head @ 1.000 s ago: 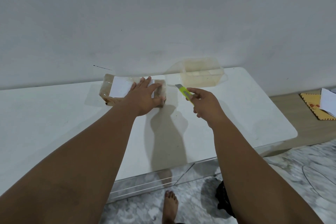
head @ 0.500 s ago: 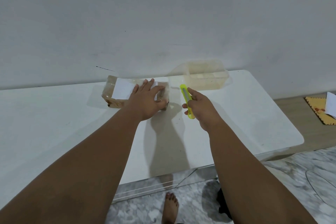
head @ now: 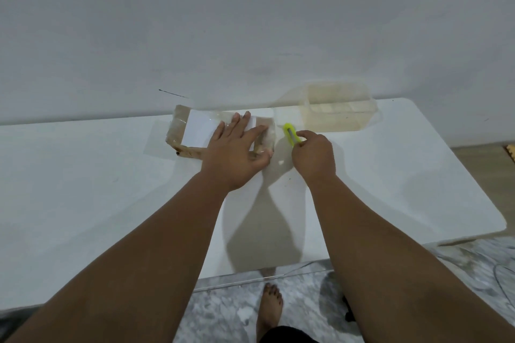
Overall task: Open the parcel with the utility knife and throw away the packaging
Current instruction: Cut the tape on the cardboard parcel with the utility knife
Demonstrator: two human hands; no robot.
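Single wide-angle view from my head, facing forward and down, close above my left hand, right hand and the white table.

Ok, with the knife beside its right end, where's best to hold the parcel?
Probably from above, palm flat on the white label: the parcel lies low and flat on the table, so its broad top takes downward pressure. Keep the left hand toward the left half; its fingers now sit near the utility knife in the right hand.
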